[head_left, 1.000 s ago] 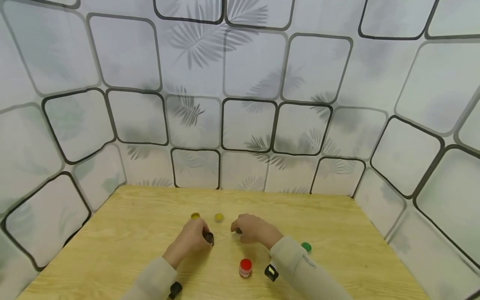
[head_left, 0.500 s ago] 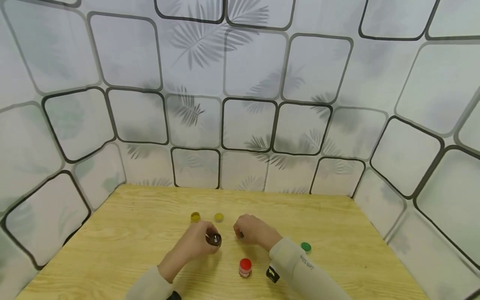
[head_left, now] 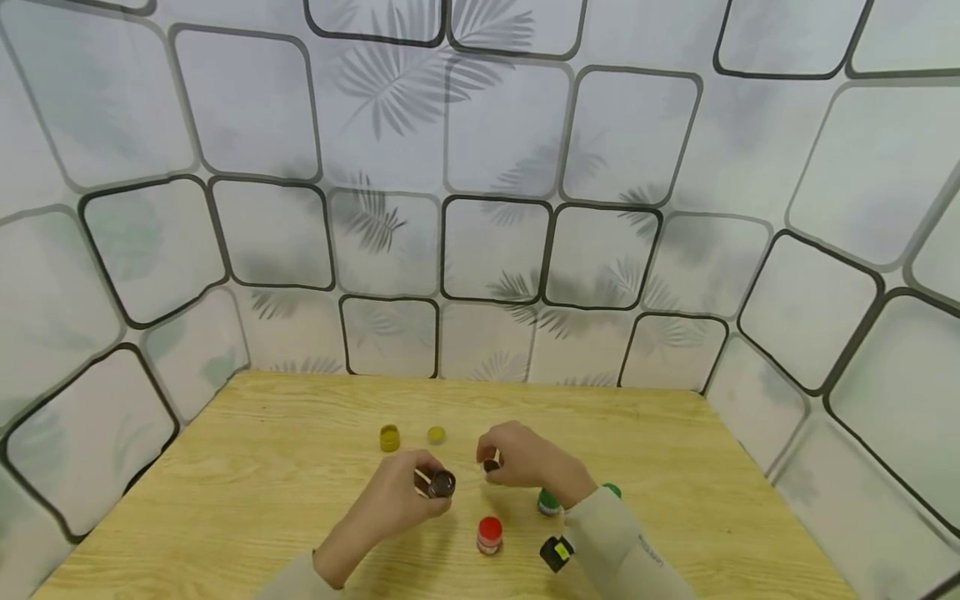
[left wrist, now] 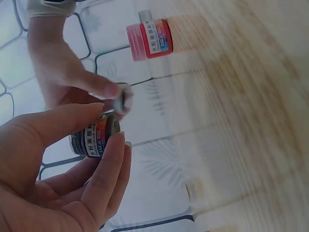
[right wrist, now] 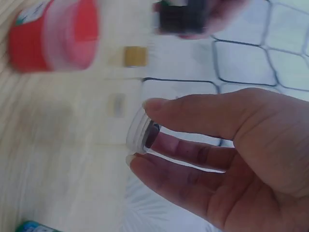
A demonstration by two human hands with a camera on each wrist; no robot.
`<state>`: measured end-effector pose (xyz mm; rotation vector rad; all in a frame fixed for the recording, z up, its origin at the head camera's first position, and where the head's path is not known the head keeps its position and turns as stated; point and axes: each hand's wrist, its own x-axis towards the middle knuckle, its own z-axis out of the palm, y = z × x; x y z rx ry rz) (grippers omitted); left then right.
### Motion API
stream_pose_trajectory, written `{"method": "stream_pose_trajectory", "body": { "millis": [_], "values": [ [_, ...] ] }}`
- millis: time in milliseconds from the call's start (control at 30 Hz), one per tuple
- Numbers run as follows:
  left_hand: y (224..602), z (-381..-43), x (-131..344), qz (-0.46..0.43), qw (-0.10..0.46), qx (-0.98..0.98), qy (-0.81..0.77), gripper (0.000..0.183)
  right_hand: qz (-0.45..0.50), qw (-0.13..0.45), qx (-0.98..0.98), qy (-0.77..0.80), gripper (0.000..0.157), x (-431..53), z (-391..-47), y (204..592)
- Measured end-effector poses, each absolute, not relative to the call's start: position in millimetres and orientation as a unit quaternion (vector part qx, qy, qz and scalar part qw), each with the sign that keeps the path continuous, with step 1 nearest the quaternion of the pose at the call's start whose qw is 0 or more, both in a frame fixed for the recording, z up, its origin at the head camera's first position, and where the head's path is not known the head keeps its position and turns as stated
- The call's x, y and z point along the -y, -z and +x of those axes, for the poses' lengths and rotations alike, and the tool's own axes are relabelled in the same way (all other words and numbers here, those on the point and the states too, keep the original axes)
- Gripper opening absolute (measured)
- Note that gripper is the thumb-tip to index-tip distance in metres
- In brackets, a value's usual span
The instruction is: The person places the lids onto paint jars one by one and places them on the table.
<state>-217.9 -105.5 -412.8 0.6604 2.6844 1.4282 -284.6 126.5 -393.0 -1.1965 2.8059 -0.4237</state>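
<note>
In the head view my left hand (head_left: 401, 496) grips a small dark paint jar (head_left: 442, 483), its round mouth facing the camera. The left wrist view shows the printed label on this jar (left wrist: 94, 137), held between thumb and fingers. My right hand (head_left: 528, 457), to the right of it and apart from it, pinches a small round lid (head_left: 491, 465). Seen from the right wrist, the lid (right wrist: 140, 133) has a clear rim and a dark inside, with thumb and fingertips at its edge. A red-capped paint jar (head_left: 490, 535) stands on the table nearer to me, between my forearms.
Beyond my left hand are an uncapped yellow paint jar (head_left: 389, 438) and a yellow lid (head_left: 437, 434). A green paint jar (head_left: 549, 502) stands beside my right wrist, with a green lid (head_left: 612, 490) partly behind the sleeve. Patterned curtain (head_left: 495, 250) borders the wooden table (head_left: 247, 483).
My left hand has moved right and nearer to me, turning the dark jar's mouth toward the camera. The right hand has shifted right with the lid. The green jar has come into view.
</note>
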Motion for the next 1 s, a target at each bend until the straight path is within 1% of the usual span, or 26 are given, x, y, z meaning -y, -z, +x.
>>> {"method": "stream_pose_trajectory", "body": {
  "millis": [167, 267, 533, 833, 1000],
  "values": [
    [414.2, -215.0, 102.0, 0.214, 0.037, -0.856, -0.469, 0.024, -0.382, 0.059, -0.898, 0.212, 0.012, -135.5, -267.0, 377.7],
    [413.7, -212.5, 100.0, 0.214, 0.048, -0.852, -0.475, 0.024, -0.389, 0.064, -0.889, 0.234, 0.012, -138.9, -256.1, 373.0],
    [417.3, -207.6, 94.5, 0.218, 0.052, -0.847, -0.482, 0.021, -0.394, 0.084, -0.880, 0.252, 0.012, -141.8, -239.2, 375.3],
    [422.5, -204.7, 92.9, 0.230, 0.053, -0.841, -0.487, 0.020, -0.389, 0.083, -0.879, 0.263, 0.012, -140.4, -231.9, 378.7],
    [421.8, -204.2, 93.6, 0.234, 0.049, -0.839, -0.488, 0.019, -0.392, 0.071, -0.879, 0.263, 0.011, -143.3, -231.1, 380.1]
  ]
}}
